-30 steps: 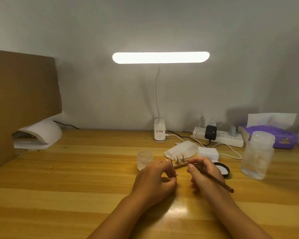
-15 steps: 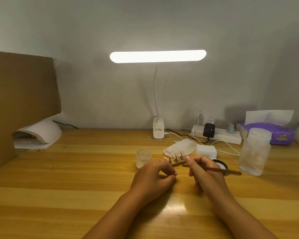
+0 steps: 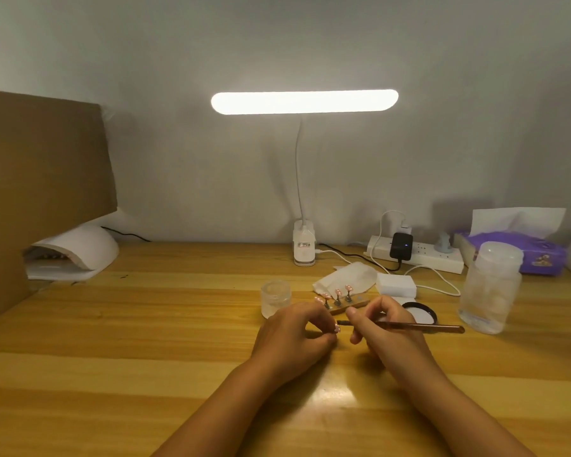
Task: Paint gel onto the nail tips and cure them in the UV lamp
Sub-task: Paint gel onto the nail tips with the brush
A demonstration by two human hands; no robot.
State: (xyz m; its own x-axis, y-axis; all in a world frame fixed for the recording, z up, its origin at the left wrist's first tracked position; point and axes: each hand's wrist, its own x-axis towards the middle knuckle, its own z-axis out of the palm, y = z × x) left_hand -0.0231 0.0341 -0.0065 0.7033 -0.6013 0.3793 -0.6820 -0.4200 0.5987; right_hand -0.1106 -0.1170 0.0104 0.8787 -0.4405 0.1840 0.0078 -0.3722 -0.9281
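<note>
My left hand [image 3: 292, 338] rests on the wooden table and pinches a small pink nail tip [image 3: 336, 328] between its fingertips. My right hand [image 3: 388, 328] grips a thin brown brush [image 3: 419, 326] lying level, its dark bristle end a short way from the held tip. Just behind the hands a small wooden holder [image 3: 351, 306] carries several more pink nail tips [image 3: 338, 293] on upright pegs. The white domed UV lamp [image 3: 76, 250] sits at the far left of the table, under a cardboard panel.
A small frosted jar [image 3: 275, 297], a black-rimmed lid [image 3: 421, 313], a white block [image 3: 395, 285] and a tissue [image 3: 346, 278] lie behind the hands. A tall clear plastic jar [image 3: 490, 288] stands right. Power strip [image 3: 419, 255], purple tissue box [image 3: 521, 250] and desk lamp base [image 3: 304, 247] line the wall.
The brush has swung from pointing down-right to lying level, its handle now pointing right. My left hand keeps its pinch on the nail tip in about the same place.
</note>
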